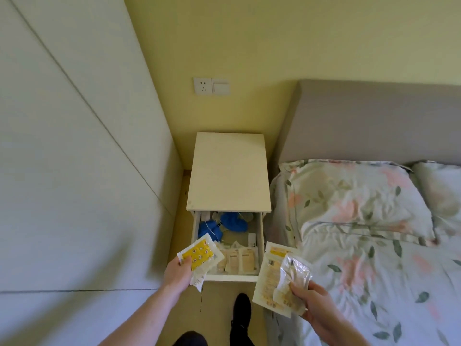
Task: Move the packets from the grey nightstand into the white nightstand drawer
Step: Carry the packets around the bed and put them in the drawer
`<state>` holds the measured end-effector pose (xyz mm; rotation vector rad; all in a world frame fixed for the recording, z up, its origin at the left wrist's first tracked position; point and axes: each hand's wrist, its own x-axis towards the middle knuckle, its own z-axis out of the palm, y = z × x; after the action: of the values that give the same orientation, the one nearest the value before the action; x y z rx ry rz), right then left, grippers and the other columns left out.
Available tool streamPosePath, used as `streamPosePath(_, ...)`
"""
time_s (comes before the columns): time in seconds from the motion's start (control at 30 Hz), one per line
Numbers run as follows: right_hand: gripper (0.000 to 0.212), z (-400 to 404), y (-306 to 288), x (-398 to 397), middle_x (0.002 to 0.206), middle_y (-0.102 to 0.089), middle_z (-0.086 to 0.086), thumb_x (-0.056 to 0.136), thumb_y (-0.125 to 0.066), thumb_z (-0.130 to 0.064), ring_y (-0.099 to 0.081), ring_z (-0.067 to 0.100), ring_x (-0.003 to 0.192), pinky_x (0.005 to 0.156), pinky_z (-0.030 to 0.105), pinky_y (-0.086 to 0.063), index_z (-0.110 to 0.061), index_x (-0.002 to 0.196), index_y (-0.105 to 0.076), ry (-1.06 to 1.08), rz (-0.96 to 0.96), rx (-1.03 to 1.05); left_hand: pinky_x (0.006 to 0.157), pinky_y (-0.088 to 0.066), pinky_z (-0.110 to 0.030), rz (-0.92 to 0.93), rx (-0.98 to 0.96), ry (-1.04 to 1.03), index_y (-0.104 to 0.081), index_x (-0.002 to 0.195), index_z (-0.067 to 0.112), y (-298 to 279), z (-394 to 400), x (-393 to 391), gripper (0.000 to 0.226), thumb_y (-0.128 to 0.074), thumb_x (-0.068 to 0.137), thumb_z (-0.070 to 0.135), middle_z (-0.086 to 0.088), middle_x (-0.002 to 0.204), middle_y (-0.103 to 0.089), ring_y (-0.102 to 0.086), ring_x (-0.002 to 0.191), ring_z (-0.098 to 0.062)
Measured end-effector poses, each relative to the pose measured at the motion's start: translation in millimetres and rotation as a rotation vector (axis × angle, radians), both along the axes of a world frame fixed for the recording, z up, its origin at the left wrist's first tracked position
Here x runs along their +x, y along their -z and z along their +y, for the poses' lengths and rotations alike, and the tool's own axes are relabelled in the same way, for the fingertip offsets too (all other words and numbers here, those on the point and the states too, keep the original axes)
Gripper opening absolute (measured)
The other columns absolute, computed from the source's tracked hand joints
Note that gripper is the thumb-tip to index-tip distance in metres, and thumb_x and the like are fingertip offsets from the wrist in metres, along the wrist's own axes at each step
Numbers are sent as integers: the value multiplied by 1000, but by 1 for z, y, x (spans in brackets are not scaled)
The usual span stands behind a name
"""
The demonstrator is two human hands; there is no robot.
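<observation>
Nearest you, at 5 o'clock, your right hand (315,308) curls around a stack of packets (279,278): a large cream packet with yellow print behind, and a crinkled clear packet in front, pinned by your thumb. The stack stands nearly upright, just right of the drawer's front corner and over the edge of the bed (361,270).

At 7 o'clock, your left hand (178,272) pinches a white-edged packet with a yellow panel of small red-and-white marks (199,255); thumb on top, fingers beneath and hidden. It tilts over the drawer's front left corner. A second pale packet seems to hang under it, though you cannot tell how many you hold there.

Just beyond, toward 12 o'clock, the white nightstand drawer (230,277) stands pulled out. Several cream packets (237,260) lie side by side along its front. Behind them sit crumpled blue items (224,224), thin white cords and small white pieces.

Farther on, the white nightstand top (228,171) is bare. At 2 o'clock lie floral pillows (354,198) against a grey headboard (374,121). A wall socket and switch (210,86) sit on the yellow wall at 12 o'clock.
</observation>
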<state>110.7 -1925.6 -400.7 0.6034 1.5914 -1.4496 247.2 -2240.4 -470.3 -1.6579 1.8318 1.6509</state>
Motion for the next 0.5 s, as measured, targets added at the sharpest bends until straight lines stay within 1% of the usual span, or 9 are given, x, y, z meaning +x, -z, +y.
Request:
streamPosePath(0.1,24,-22,27,-41,104,-78,16,99,-60,-2,-76,36,97,78,43,-58,-5,122,-66,-78,-6,40,86,-59,-39,-20,39,-17,-65,123,23,33,-12,-28,28,-48,107,38,3,109,-71,-68,100,-19)
streamPosePath(0.13,23,-30,39,-54,103,-79,16,100,-60,-2,-76,35,96,80,44,-58,-6,121,-66,-100,-8,53,86,-58,-37,-44,42,-11,-66,123,23,48,-16,-36,29,-48,106,38,5,108,-71,-67,100,-18)
streamPosePath(0.23,21,-49,84,-82,102,-79,17,98,-62,1,-78,33,91,74,44,-62,-5,117,-68,-155,-20,97,84,-56,-34,-109,42,-10,-65,125,22,101,-27,-56,30,-48,106,39,5,107,-70,-65,99,-17)
streamPosePath(0.3,22,-58,119,-93,102,-79,17,96,-64,2,-77,35,91,82,51,-62,-2,118,-68,-174,-33,124,86,-56,-36,-145,39,14,-65,127,20,139,-31,-66,33,-47,106,38,2,109,-69,-64,100,-18)
streamPosePath(0.37,24,-67,154,-101,102,-79,16,96,-65,0,-77,35,93,90,57,-59,-3,119,-67,-205,-62,161,89,-55,-37,-192,11,57,-64,127,20,174,-35,-75,33,-45,107,37,0,110,-68,-63,101,-20)
streamPosePath(0.5,22,-80,213,-107,101,-79,13,96,-66,-3,-78,32,93,91,56,-59,-8,117,-68,-226,-100,202,83,-54,-36,-257,-88,162,-62,119,20,229,-40,-90,27,-43,107,36,0,105,-66,-63,96,-22)
